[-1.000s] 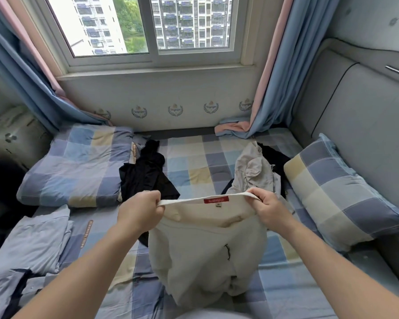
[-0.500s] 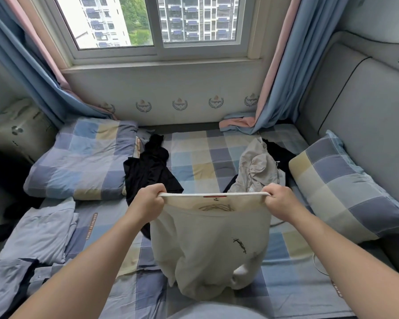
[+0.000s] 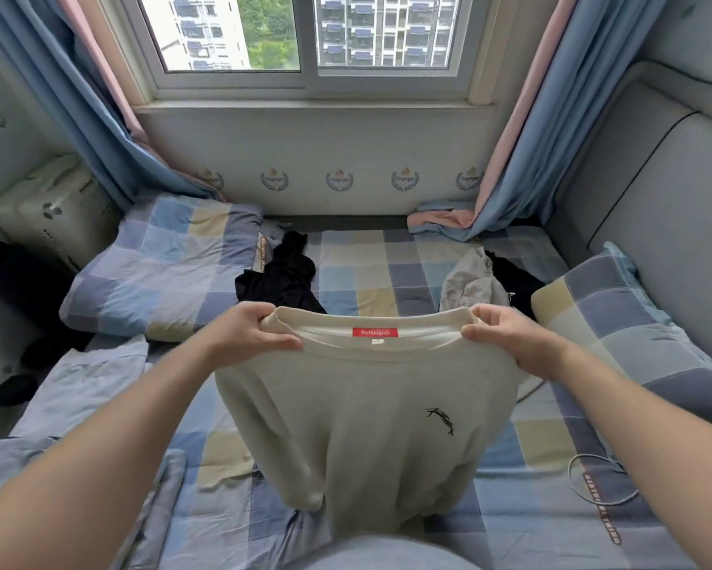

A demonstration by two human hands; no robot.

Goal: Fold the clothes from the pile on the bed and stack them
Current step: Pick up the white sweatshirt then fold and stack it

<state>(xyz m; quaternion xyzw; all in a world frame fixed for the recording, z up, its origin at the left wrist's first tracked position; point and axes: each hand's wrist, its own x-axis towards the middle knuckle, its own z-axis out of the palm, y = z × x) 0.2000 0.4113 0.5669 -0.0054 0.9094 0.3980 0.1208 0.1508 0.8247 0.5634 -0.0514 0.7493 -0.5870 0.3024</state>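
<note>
Both hands (image 3: 381,337) grip the cream shirt (image 3: 370,425) by its collar.

The cream shirt (image 3: 366,425) hides part of the black garment (image 3: 280,277) behind it.

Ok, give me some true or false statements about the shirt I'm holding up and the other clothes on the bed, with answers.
1. The left hand and the right hand both grip the cream shirt at its collar. True.
2. The label inside the collar is blue. False: it is red.
3. A black garment lies on the bed beyond the left hand. True.
4. The cream shirt lies folded flat. False: it hangs unfolded from both hands.
5. A beige garment lies crumpled beyond the right hand. True.
</note>
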